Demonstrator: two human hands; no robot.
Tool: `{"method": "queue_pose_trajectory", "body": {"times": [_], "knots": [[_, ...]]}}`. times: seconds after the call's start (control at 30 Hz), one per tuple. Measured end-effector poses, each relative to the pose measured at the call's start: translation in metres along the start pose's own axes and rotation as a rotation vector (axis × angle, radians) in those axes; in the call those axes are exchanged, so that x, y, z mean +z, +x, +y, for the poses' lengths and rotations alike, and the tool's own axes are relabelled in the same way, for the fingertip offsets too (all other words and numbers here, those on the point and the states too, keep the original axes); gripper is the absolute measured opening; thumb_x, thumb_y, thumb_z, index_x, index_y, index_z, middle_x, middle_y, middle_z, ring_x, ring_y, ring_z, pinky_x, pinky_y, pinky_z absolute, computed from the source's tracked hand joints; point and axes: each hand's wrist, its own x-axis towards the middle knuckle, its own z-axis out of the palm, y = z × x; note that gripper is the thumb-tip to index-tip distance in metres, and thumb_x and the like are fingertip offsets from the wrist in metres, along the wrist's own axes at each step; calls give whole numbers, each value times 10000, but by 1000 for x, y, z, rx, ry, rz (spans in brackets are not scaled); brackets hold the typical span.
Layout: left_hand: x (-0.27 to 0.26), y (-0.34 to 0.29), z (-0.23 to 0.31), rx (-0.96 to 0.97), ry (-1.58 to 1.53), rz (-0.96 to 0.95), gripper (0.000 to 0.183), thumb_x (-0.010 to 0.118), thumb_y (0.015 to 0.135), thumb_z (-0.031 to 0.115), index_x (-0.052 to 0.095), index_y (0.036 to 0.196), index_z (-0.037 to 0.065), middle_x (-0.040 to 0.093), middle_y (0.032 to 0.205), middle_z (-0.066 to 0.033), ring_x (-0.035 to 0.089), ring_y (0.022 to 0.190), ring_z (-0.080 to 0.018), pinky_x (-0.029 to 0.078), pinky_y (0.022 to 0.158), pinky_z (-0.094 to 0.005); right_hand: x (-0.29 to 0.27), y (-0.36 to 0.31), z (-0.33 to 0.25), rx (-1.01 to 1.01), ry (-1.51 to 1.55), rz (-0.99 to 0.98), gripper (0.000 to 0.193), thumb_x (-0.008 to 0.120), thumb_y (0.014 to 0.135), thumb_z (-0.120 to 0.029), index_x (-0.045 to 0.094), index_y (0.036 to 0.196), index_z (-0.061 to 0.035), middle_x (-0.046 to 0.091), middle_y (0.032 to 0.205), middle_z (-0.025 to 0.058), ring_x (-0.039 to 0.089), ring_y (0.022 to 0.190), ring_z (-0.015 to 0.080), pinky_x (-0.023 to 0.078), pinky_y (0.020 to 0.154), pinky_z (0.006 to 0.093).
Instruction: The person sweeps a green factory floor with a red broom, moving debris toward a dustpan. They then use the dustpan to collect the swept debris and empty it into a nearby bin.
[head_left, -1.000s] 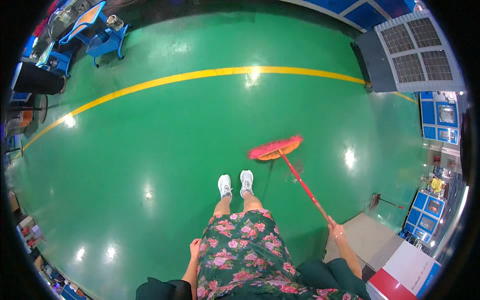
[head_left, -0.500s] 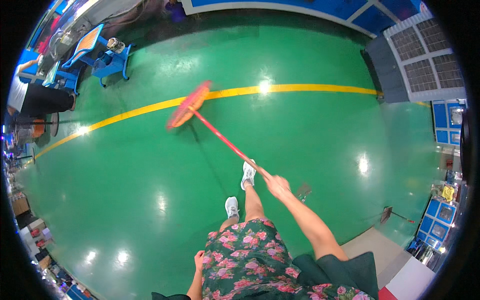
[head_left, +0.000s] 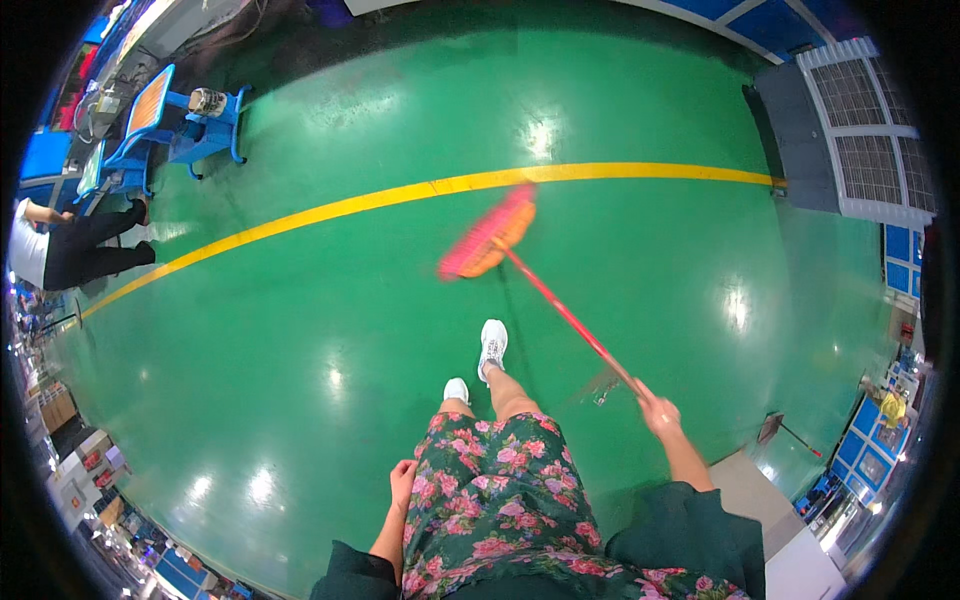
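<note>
My right hand (head_left: pixel 658 412) is closed round the upper end of the long handle of a red and orange broom (head_left: pixel 488 243). Its wide head, smeared by motion, is ahead of my feet, just short of the yellow floor line. Beside my floral apron (head_left: pixel 500 465), my left hand (head_left: pixel 402 484) hangs with its fingers loosely curled and nothing visible in them. On the green floor (head_left: pixel 300 300), left of my right hand, is a small greyish patch of litter (head_left: pixel 602 385), partly blurred.
A long-handled dustpan (head_left: pixel 770 428) is on the right. Far right stands a grey, grilled machine (head_left: pixel 868 130). Blue chairs (head_left: pixel 150 110) and another person (head_left: pixel 80 240) are at the left. A curved yellow line (head_left: pixel 380 200) crosses the floor; boxes (head_left: pixel 58 410) line the left rim.
My right hand has swung right and nearer my body, drawing the broom head to the right across the floor. The other person's legs have parted. My left hand has shifted slightly upward.
</note>
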Motion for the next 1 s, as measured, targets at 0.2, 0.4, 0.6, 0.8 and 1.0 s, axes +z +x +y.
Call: {"method": "queue_pose_trajectory", "body": {"times": [0.2, 0.4, 0.6, 0.8, 1.0], "knots": [[14, 35, 82, -44, -88, 33, 118, 627, 836, 150, 668, 843, 39, 554, 673, 61, 439, 598, -29, 341, 532, -188, -9, -124, 106, 186, -10, 121, 494, 505, 904, -309, 360, 1366, -405, 647, 860, 190, 619, 781, 384, 497, 718, 492], [12, 82, 116, 8, -122, 86, 128, 632, 827, 151, 675, 848, 33, 577, 692, 51, 465, 615, -39, 371, 556, -193, -58, -151, 98, 158, 297, 135, 443, 513, 896, -323, 456, 1334, -288, 630, 846, 238, 610, 792, 411, 474, 728, 501], [13, 137, 198, 1, 18, 47, 152, 624, 823, 164, 668, 847, 20, 599, 710, 25, 475, 619, -51, 387, 551, -212, -157, -72, -46, 0, 223, 205, 444, 479, 918, -320, 408, 1356, -330, 625, 801, 240, 603, 733, 427, 476, 687, 516], [-25, 157, 257, -24, 18, 57, 165, 621, 815, 167, 665, 847, 12, 617, 739, 13, 510, 672, -61, 409, 606, -211, -259, 157, -303, -280, 97, 150, 477, 438, 936, -340, 296, 1375, -459, 640, 817, 214, 627, 763, 396, 509, 674, 494], [-36, 190, 314, -131, 7, -11, 149, 631, 824, 159, 666, 856, 17, 595, 726, 31, 489, 661, -50, 382, 593, -195, -374, 305, -504, -500, 84, 317, 431, 435, 937, -334, 364, 1354, -416, 646, 976, 177, 624, 868, 380, 501, 720, 494]]}}
